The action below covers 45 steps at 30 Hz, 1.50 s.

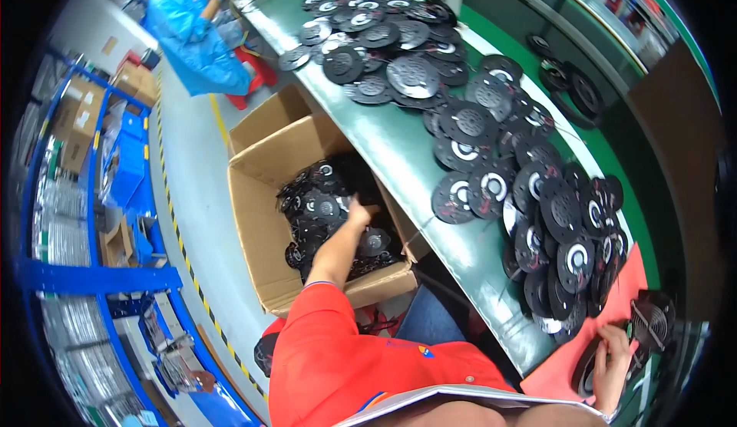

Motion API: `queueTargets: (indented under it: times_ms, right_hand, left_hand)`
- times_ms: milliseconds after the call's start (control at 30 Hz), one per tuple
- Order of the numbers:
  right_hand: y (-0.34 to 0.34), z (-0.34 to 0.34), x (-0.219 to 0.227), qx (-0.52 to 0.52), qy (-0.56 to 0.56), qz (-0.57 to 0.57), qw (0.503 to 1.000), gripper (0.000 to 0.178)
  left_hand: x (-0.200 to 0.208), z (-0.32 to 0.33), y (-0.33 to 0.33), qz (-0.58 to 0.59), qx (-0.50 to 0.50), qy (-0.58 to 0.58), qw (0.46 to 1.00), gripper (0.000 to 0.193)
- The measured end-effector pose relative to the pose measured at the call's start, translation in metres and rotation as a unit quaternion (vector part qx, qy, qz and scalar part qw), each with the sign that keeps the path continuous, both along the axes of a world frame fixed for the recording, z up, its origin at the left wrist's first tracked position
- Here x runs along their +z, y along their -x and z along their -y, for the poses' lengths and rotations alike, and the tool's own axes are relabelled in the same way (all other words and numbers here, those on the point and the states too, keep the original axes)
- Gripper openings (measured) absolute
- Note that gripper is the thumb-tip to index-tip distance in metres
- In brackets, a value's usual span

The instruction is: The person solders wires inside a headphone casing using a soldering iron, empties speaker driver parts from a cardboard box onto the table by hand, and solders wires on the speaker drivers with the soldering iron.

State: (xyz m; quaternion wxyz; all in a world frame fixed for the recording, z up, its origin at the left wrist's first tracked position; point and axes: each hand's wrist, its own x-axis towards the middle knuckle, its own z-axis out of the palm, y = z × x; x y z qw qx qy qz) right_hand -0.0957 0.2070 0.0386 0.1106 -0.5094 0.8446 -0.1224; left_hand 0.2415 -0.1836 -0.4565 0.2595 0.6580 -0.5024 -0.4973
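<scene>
My left hand [358, 214] reaches down into a large open cardboard box [257, 220] on the left. Inside lie many black round perforated discs [324, 206] with thin wires, and the hand is among them. Its fingers are small and blurred, so their grip is unclear. At the lower right, my right hand [610, 366] is over a pink-red mat [556, 369] on the bench. Its fingers are bent against a dark round part [588, 369], partly hidden beside the palm. A black fan-like unit with a ringed grille [652, 323] stands just right of this hand.
Heaps of similar black discs [470, 124] cover much of the green workbench [468, 254]. Several black rings [581, 93] lie beyond its far rail. A person in a blue gown [192, 36] is at the far left. Blue shelving [100, 277] with boxes lines the left side.
</scene>
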Motion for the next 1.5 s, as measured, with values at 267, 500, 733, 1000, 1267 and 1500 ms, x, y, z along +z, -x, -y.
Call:
queueTargets:
  times_ms: [267, 500, 733, 1000, 1267, 1500]
  right_hand:
    - [0.005, -0.01, -0.013, -0.001, 0.05, 0.016, 0.999, 0.02]
    - [-0.011, -0.005, -0.015, 0.052, 0.107, 0.022, 0.993, 0.023]
    - [-0.018, 0.003, -0.033, 0.096, 0.139, 0.06, 0.984, 0.022]
    - [-0.015, 0.001, -0.036, 0.095, 0.151, 0.1, 0.979, 0.025]
    - [-0.014, -0.002, -0.033, 0.108, 0.154, 0.118, 0.975, 0.026]
    - [-0.011, -0.007, -0.038, 0.112, 0.151, 0.126, 0.974, 0.026]
  left_hand:
    - [0.146, -0.013, -0.079, -0.251, -0.039, -0.155, 0.955, 0.066]
    - [0.313, -0.017, -0.078, -0.285, -0.122, -0.021, 0.95, 0.071]
    - [0.463, 0.002, -0.055, -0.294, -0.207, 0.042, 0.932, 0.054]
    - [0.469, 0.035, 0.09, -0.448, -0.269, 0.031, 0.852, 0.036]
    - [0.433, 0.053, 0.183, -0.377, -0.172, -0.099, 0.905, 0.037]
    - [0.452, 0.041, 0.185, -0.21, -0.131, -0.048, 0.968, 0.037]
